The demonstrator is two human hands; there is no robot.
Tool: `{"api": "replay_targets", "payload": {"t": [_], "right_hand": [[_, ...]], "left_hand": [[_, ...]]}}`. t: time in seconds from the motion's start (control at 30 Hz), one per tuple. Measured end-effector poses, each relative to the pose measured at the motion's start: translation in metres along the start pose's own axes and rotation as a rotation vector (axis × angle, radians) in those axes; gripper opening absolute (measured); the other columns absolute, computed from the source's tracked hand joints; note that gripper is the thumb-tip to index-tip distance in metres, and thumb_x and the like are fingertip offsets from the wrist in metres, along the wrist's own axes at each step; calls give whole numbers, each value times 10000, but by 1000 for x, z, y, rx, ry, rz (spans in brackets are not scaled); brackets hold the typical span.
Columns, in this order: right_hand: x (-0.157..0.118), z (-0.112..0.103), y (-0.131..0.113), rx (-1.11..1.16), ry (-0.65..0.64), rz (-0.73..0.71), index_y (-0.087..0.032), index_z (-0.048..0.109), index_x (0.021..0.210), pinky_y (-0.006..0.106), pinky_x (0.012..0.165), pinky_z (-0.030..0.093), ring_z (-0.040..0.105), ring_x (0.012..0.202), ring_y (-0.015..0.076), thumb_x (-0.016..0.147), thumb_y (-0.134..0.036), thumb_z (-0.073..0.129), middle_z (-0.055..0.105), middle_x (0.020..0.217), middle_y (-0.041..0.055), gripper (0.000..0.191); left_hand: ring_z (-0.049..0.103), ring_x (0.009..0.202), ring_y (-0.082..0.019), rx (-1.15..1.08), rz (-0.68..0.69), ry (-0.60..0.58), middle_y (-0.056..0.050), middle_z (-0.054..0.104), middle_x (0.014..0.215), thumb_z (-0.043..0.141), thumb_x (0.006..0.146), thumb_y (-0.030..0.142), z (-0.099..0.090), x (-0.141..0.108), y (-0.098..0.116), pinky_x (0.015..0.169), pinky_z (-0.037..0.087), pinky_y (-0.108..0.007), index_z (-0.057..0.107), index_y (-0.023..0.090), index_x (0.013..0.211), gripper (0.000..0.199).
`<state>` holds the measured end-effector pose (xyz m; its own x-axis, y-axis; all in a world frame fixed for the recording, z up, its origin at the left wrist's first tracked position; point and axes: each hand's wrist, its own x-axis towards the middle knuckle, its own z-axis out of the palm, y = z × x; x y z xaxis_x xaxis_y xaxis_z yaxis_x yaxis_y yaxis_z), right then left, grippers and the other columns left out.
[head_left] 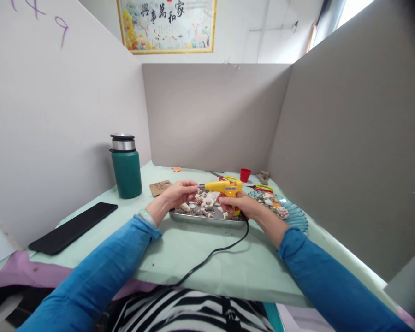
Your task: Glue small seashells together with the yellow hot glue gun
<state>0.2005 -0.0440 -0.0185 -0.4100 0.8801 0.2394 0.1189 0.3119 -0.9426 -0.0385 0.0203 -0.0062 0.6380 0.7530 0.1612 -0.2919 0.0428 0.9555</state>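
Note:
My right hand [238,203] is wrapped round the handle of a yellow glue gun [224,186], its nozzle pointing left. A black cord [214,252] runs from the handle down over the table's front edge. With fingertips pinched together, my left hand [181,192] meets the tip of the nozzle. Whatever sits in that pinch is too small to make out. Both hands are above a shallow metal tray [207,221] with several shells [207,199] in it. Part of the tray is hidden behind my hands and the glue gun.
A blue shell-shaped dish [297,216] holding shells stands on the right. Behind are scissors [263,188], a red cup [245,174] and a brown card [160,187]. A green bottle [126,173] and a black flat object [76,227] are on the left. Grey partitions [214,115] enclose the table.

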Motion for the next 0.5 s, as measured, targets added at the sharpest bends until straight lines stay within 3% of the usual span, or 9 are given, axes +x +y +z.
{"api": "replay_targets", "payload": {"t": [0.5], "right_hand": [[1, 0, 1, 5, 5, 8, -158, 607, 806, 208, 442, 339, 438, 453, 62, 752, -412, 669, 590, 624, -1, 267]], "left_hand": [[473, 428, -45, -17, 6, 2, 28, 563, 571, 777, 631, 186, -2, 1, -1, 583, 496, -264, 613, 108, 761, 222]]}}
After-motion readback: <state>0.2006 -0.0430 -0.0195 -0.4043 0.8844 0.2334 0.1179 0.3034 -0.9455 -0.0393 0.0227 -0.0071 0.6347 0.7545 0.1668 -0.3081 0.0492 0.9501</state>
